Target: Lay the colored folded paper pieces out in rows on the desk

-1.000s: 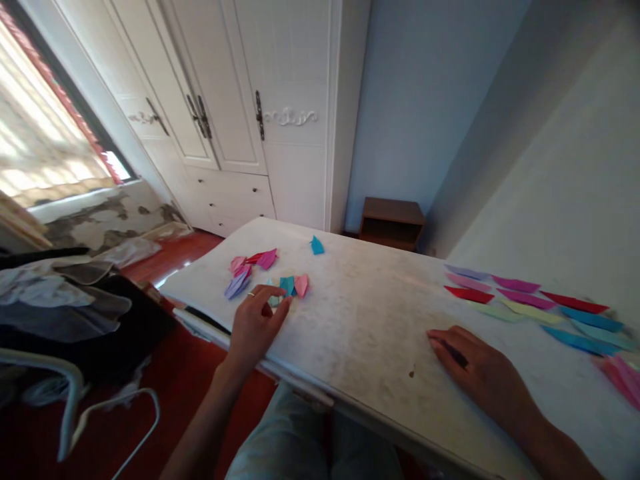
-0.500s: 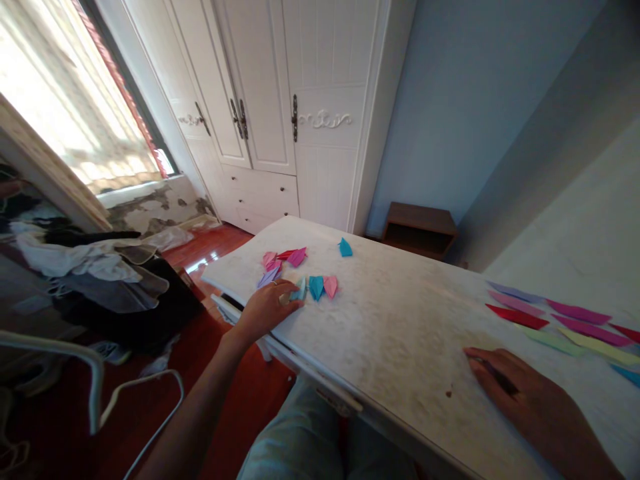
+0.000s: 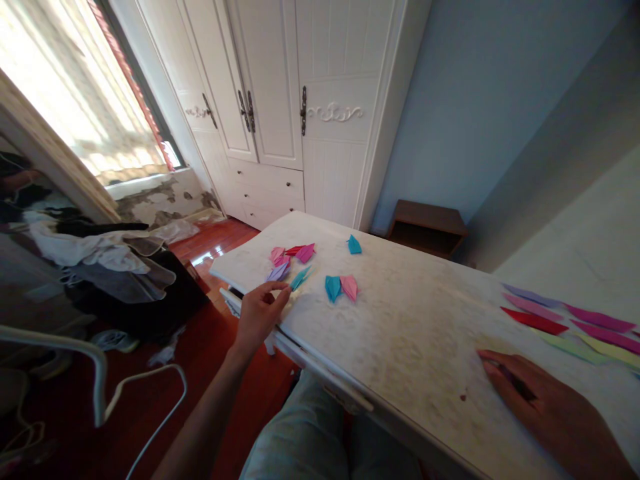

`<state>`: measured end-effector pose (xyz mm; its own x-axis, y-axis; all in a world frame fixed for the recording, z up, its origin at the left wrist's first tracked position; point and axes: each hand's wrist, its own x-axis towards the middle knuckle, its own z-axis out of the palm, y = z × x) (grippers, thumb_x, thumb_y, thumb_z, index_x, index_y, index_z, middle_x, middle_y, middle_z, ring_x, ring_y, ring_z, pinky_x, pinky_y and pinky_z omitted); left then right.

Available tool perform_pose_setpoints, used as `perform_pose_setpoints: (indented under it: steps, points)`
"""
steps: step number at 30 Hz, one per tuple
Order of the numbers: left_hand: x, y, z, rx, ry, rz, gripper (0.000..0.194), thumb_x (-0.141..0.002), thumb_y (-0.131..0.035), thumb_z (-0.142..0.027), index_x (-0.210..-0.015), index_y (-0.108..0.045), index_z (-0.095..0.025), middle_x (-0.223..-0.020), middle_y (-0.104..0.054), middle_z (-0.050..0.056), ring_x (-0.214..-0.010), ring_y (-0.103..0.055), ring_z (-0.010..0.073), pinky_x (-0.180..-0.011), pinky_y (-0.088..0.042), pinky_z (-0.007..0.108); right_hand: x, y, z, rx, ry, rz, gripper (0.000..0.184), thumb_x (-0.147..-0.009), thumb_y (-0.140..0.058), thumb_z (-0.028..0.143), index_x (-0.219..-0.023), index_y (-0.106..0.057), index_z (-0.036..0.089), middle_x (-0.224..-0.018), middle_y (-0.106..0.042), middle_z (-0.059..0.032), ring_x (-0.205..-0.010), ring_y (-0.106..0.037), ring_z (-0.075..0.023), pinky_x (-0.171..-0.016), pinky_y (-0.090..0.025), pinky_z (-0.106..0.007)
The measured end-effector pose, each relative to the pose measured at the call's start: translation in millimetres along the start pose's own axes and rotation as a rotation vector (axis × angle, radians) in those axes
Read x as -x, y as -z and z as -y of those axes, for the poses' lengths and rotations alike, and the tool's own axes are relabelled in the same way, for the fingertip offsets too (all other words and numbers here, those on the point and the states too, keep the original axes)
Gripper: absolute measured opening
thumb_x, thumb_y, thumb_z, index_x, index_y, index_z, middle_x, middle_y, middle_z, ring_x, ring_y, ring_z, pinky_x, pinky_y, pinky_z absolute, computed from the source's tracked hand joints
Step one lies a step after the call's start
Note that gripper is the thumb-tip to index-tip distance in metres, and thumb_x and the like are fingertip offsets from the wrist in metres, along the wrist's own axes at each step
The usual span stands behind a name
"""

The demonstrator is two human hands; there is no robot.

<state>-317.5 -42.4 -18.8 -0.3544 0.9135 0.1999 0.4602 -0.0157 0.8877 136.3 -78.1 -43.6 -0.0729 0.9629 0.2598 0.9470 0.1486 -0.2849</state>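
Note:
My left hand (image 3: 263,308) is closed over the front left of the table, pinching a light blue folded paper piece (image 3: 301,277) by its near end. Just beyond it lie a lilac folded paper (image 3: 278,272), pink ones (image 3: 277,254), a red one (image 3: 295,251) and a magenta one (image 3: 305,253). To the right of that hand, a blue folded paper (image 3: 333,288) and a pink folded paper (image 3: 349,287) touch side by side. My right hand (image 3: 545,393) rests on the table at right, thumb and fingers drawn together; whatever is between them is hidden.
The white table (image 3: 410,320) carries another blue folded paper (image 3: 354,245) near its far edge. Coloured paper strips (image 3: 535,321) lie at right. A small brown scrap (image 3: 463,395) sits near my right hand. Beyond stand a white wardrobe (image 3: 340,167) and a brown cabinet (image 3: 430,217).
My left hand has drawn the light blue folded paper away from the blue and pink pair, leftward toward the lilac one. The right hand stays in place; the view has shifted slightly.

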Motion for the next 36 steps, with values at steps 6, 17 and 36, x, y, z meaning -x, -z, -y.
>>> perform_pose_setpoints:
  steps: [6, 17, 36]
  points:
    - [23, -12.4, -27, 0.603, 0.242, 0.194, 0.035, -0.071, -0.07, -0.043, -0.083, -0.057, -0.013, -0.069, -0.065, 0.001, -0.032, -0.036, 0.0032, -0.034, -0.023, 0.018, 0, -1, 0, 0.0, 0.017, -0.015, 0.052, -0.087, -0.039, 0.064, -0.103, -0.071, 0.027, -0.109, -0.069, -0.0024, -0.093, -0.068, -0.0245, -0.074, -0.057, -0.038]
    - [54, -108.3, -111, 0.982, 0.517, 0.644, 0.038, -0.064, -0.081, -0.034, -0.084, -0.057, -0.013, -0.082, -0.067, 0.001, -0.034, -0.035, -0.0021, -0.036, -0.023, 0.014, 18, 12, 36, -0.049, 0.146, -0.029, 0.036, -0.098, -0.037, 0.034, -0.105, -0.068, 0.018, -0.091, -0.065, -0.0067, -0.078, -0.063, -0.0159, -0.069, -0.051, -0.028]
    - [130, -346.3, -241, 0.359, 0.676, 1.265, 0.009, -0.087, -0.057, -0.012, -0.079, -0.053, -0.01, -0.071, -0.066, 0.003, -0.036, -0.041, 0.0012, -0.033, -0.029, 0.011, 82, 40, 28, -0.352, 0.126, -0.04, 0.016, -0.09, -0.055, 0.018, -0.1, -0.067, 0.016, -0.087, -0.061, -0.0043, -0.083, -0.054, -0.0162, -0.077, -0.041, -0.029]
